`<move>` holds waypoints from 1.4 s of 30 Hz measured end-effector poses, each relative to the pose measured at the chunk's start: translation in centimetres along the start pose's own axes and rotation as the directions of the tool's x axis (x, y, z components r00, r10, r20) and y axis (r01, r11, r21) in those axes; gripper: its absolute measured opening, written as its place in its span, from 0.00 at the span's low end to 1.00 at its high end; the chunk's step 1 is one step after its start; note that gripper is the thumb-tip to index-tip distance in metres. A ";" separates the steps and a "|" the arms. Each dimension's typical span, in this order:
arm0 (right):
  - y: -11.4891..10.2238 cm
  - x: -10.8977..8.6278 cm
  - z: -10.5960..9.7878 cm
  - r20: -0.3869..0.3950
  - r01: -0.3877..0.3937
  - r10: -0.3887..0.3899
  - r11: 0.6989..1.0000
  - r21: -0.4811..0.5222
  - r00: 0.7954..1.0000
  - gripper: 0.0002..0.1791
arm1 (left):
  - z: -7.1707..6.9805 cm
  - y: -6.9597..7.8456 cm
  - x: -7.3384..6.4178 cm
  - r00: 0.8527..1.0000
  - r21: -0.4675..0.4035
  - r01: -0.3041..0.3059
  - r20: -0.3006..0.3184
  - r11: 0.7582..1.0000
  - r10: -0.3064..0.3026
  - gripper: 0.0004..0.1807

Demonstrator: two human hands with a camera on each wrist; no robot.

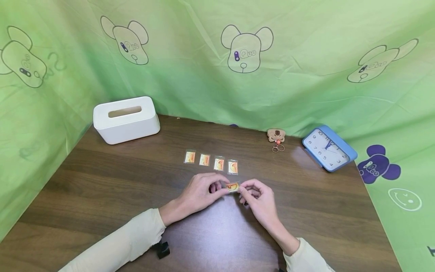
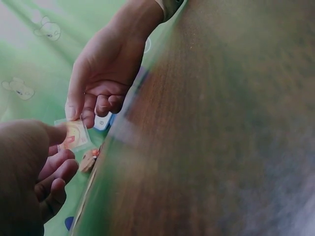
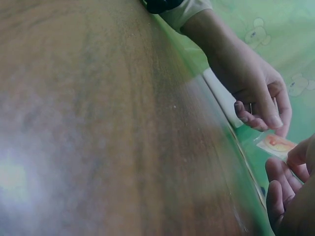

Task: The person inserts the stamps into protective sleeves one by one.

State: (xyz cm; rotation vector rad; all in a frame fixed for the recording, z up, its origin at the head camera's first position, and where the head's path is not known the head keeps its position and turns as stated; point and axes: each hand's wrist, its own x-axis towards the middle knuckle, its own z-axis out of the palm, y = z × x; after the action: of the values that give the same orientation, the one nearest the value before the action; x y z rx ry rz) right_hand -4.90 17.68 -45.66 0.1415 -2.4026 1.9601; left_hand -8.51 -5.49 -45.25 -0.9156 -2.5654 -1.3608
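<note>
A small orange and yellow stamp in a clear sleeve [image 1: 232, 187] is held above the table between both hands. My left hand [image 1: 203, 190] pinches its left edge with thumb and fingertips. At the opposite edge, my right hand [image 1: 261, 200] pinches it too. The wrist views also show this sleeved stamp [image 2: 76, 135], its printed face partly covered by fingers. Just beyond the hands lie several similar sleeved stamps [image 1: 219, 164] in a slanting row, apart from one another.
A white tissue box [image 1: 132, 126] stands at the back left of the wooden table [image 1: 85, 200]. Toward the back right are a brown bear-shaped keychain [image 1: 276, 135] and a blue clock [image 1: 329, 148]. Green printed cloth [image 1: 190, 83] hangs behind and along the sides.
</note>
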 end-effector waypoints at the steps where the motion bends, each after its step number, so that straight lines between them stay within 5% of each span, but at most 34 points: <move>1: 0.0 0.0 0.0 0.000 0.005 -0.005 1.000 0.003 1.000 0.02 | 0.0 0.0 0.0 1.000 0.004 -0.004 -0.006 1.000 0.004 0.06; 8: -0.1 -0.1 0.0 0.015 0.046 -0.046 0.999 0.007 0.999 0.02 | 0.1 0.1 -0.2 1.000 -0.026 0.024 -0.013 0.999 -0.025 0.02; 18: -0.3 -0.2 0.1 -0.035 0.043 -0.042 0.999 0.016 0.998 0.02 | 0.5 0.6 -0.1 0.989 -0.150 0.130 0.091 0.980 -0.117 0.02; 42: -0.3 1.5 -1.5 -0.065 0.061 -0.064 0.997 -0.042 0.996 0.02 | -0.4 -0.4 -1.2 0.987 -0.183 0.149 0.089 0.972 -0.134 0.03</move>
State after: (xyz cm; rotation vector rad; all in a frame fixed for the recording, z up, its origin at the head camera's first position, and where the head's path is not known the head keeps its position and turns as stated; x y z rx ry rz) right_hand -6.43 19.05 -44.94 0.1464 -2.3645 1.8593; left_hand -7.85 -6.47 -45.73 -0.8399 -2.6383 -1.6646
